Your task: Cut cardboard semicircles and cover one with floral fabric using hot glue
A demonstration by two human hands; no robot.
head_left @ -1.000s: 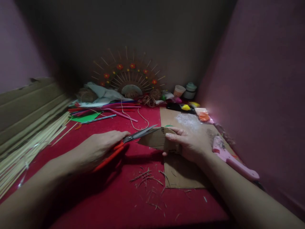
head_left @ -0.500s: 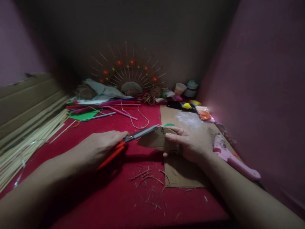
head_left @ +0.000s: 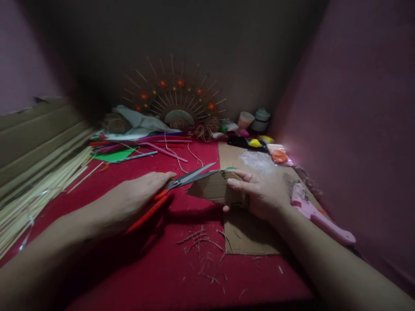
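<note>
Closest to the camera, both arms come in from the bottom edge, so the elbows are cut off. Little dry bits (head_left: 199, 242) lie scattered on the red cloth (head_left: 155, 268) between them.

The left hand (head_left: 134, 201) is curled tight around the orange handles of the scissors (head_left: 177, 185). The handles are mostly hidden under the fingers. The blades are open a little at the tips, and they touch the top edge of the small cardboard piece (head_left: 214, 188).

The right hand (head_left: 259, 194) pinches that cardboard piece, with the fingers on top and the thumb below (the far end of the piece is hidden under the hand). The piece is held up just above the cloth, at the left edge of a big flat cardboard sheet (head_left: 249, 235).

A pink glue gun (head_left: 316, 216) lies on the sheet, just right of the right wrist. Long pale sticks (head_left: 39, 185) lie in a pile on the left.

Farther back are colored strips (head_left: 145, 144), small pots (head_left: 254, 121) and a fan-shaped craft with red flowers (head_left: 177, 97). It is dark there, so the small things are hard to make out.
</note>
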